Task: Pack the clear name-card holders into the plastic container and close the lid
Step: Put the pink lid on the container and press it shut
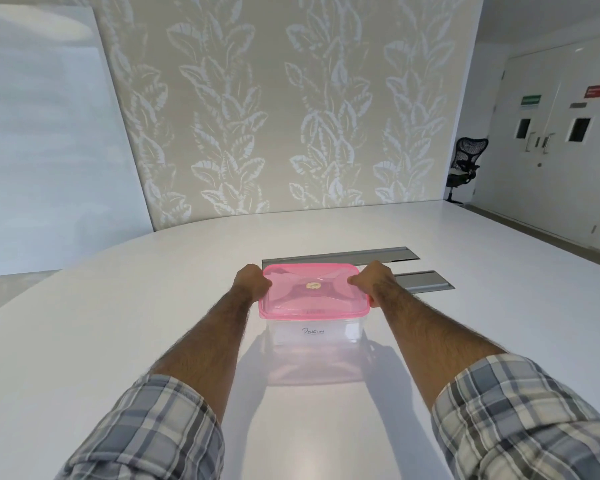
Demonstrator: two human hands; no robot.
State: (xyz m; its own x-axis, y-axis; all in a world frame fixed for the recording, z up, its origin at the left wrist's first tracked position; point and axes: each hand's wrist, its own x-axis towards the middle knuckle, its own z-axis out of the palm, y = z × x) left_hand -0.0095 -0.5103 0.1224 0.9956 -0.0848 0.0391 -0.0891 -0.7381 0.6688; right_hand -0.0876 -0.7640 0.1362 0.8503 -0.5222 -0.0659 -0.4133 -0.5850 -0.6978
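A clear plastic container [314, 332] with printed lettering on its front stands on the white table in front of me. A translucent pink lid [314, 289] with a small round sticker lies flat on top of it. My left hand [252, 280] grips the lid's left edge, thumb on top. My right hand [373, 280] grips the right edge the same way. What lies inside the container is hard to make out through the walls; no name-card holders are visible outside it.
Two grey metal cable-tray flaps [340, 256] [425, 280] are set into the white table [153, 306] just behind the container. A black office chair [465, 164] and white double doors [548, 133] stand at the far right.
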